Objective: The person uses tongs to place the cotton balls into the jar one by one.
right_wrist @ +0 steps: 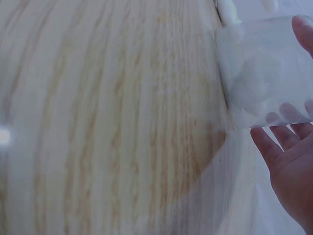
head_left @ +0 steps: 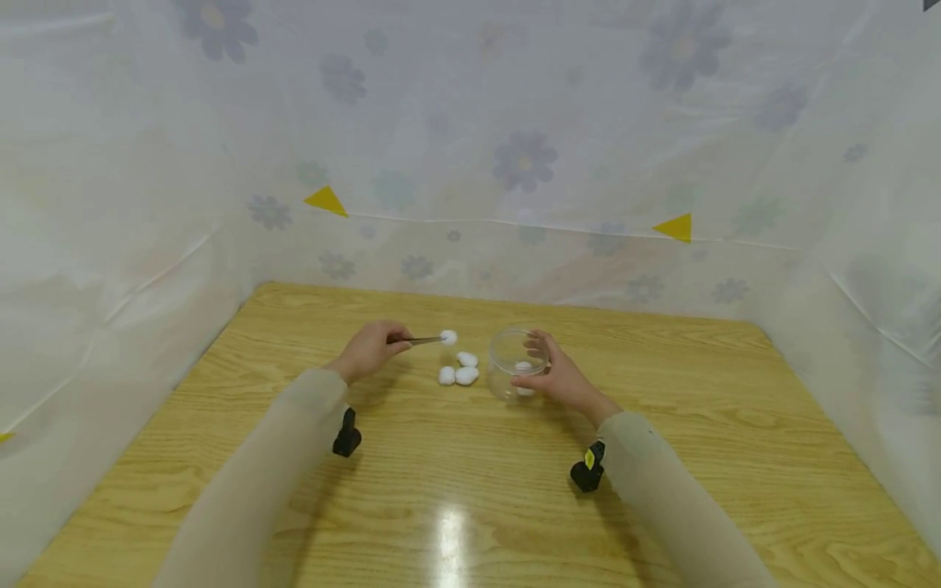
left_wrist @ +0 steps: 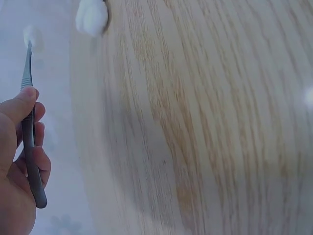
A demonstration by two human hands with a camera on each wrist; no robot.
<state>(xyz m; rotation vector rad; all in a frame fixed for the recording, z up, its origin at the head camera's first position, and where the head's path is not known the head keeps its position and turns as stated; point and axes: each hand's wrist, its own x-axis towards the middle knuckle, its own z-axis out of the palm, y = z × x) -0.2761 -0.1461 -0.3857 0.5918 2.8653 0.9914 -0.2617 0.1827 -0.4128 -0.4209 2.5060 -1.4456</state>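
Over there the left hand (head_left: pixel 371 349) pinches tweezers (head_left: pixel 421 340) with one cotton ball (head_left: pixel 448 337) aloft, three more balls (head_left: pixel 466 376) lie on the table (head_left: pixel 397 498), and some cotton (head_left: pixel 523 367) already sits in the jar (head_left: pixel 503 366) the right hand (head_left: pixel 564 377) grips.

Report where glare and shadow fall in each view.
Head: bright glare streak on the table, bottom centre; left wrist: glare at the right edge, broad soft shadow mid-picture; right wrist: glare at the left edge, shadow below the clear jar.
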